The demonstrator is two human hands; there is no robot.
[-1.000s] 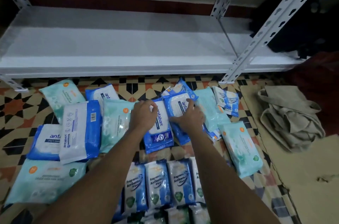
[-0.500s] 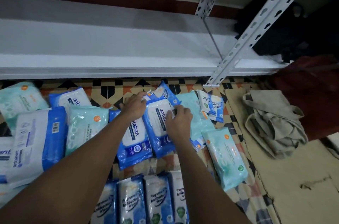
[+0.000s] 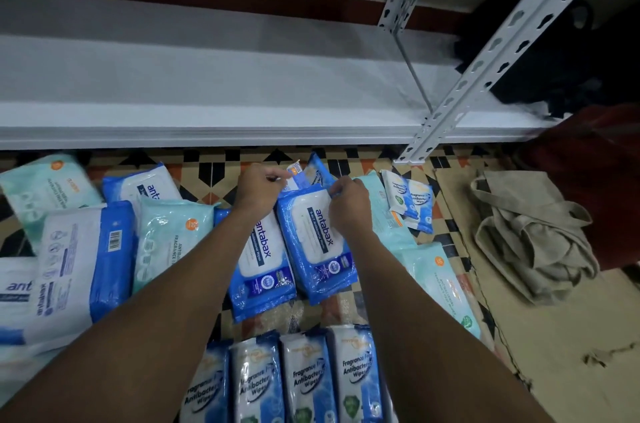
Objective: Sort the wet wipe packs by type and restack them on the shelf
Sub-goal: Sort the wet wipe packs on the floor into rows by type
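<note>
Two blue-white antabax packs (image 3: 313, 242), glossy, side-by-side

- A crumpled beige cloth bag (image 3: 526, 235) lies at right on flat brown cardboard (image 3: 571, 353).
- Patterned floor tiles (image 3: 214, 166) run under the far shelf edge.
- Dark bundled fabric (image 3: 571, 52) sits far right.

A storeroom or shop stockroom, it seems. A slotted-steel shelf (image 3: 242, 118) stands over a patterned tile floor (image 3: 214, 166). Many retail wet wipe packs (image 3: 311, 242) lie there.
</note>
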